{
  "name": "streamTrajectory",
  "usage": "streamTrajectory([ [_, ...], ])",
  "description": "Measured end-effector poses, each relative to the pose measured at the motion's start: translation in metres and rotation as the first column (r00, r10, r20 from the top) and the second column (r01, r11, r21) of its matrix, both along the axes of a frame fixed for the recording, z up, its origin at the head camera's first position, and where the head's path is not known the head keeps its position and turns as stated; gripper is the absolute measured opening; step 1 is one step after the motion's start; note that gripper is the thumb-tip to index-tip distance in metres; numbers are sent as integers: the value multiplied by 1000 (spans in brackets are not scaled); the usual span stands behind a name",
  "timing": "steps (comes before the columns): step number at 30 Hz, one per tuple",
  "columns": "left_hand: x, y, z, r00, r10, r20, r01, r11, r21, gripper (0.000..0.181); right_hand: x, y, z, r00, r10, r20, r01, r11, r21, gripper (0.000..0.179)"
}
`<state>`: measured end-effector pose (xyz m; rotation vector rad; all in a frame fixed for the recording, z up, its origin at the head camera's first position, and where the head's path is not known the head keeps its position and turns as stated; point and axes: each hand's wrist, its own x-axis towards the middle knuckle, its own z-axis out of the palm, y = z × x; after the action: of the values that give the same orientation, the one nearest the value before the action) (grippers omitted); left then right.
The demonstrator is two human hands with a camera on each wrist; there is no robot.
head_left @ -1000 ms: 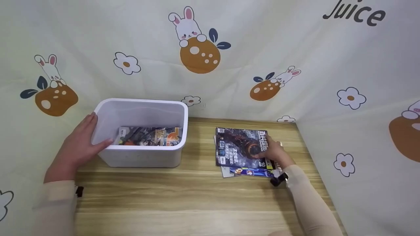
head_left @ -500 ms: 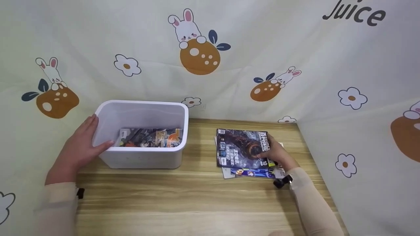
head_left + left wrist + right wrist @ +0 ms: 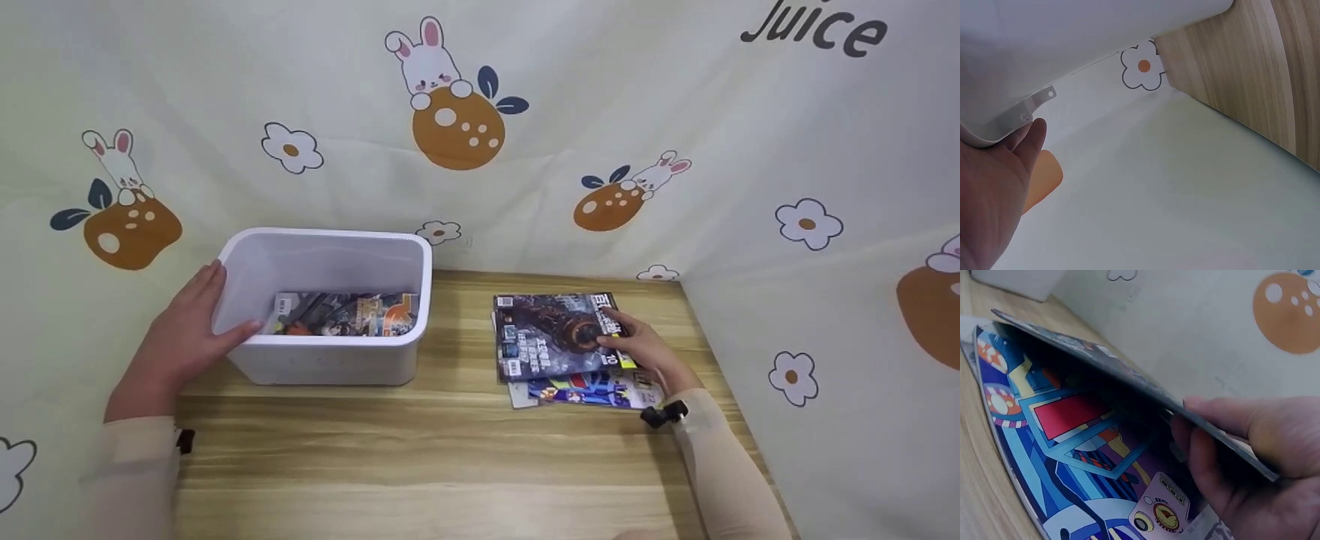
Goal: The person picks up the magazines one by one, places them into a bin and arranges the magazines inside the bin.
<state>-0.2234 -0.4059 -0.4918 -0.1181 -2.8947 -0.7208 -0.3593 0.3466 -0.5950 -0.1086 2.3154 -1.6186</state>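
Observation:
A white plastic bin [image 3: 322, 364] stands at the left, with a magazine [image 3: 345, 315] lying inside it. My left hand [image 3: 176, 334] holds the bin's left front corner, thumb over the rim; in the left wrist view its fingers reach up beneath the lip. To the right lies a small stack of magazines. My right hand [image 3: 645, 349] pinches the right edge of the top, dark-covered magazine [image 3: 551, 337], thumb above and fingers underneath. That edge is raised in the right wrist view, baring a colourful blue magazine [image 3: 1089, 455] below.
The wood-grain table [image 3: 420, 457] extends in front of the bin and the stack. A pale curtain [image 3: 337, 187] printed with rabbits and oranges hangs close behind and along both sides. A pale sheet [image 3: 523, 395] pokes out under the stack's left front corner.
My right hand has lifted the top magazine's right edge and shifted slightly right, so more of the blue magazine shows. The left hand and bin hold still.

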Motion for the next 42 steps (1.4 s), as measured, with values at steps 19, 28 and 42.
streamTrajectory([
  [19, 1, 0, 1, 1000, 2, 10, -2, 1000, 2, 115, 10, -10, 6, 990, -6, -143, 7, 1000, 9, 90],
  [28, 2, 1, 1, 1000, 5, 12, -5, 1000, 5, 115, 16, -17, 9, 986, -78, -145, 52, 982, -180, 88],
  [42, 2, 2, 0, 1000, 2, -1, -2, 1000, 6, 115, 22, -33, 28, 981, -180, -72, 134, 897, -421, 87],
])
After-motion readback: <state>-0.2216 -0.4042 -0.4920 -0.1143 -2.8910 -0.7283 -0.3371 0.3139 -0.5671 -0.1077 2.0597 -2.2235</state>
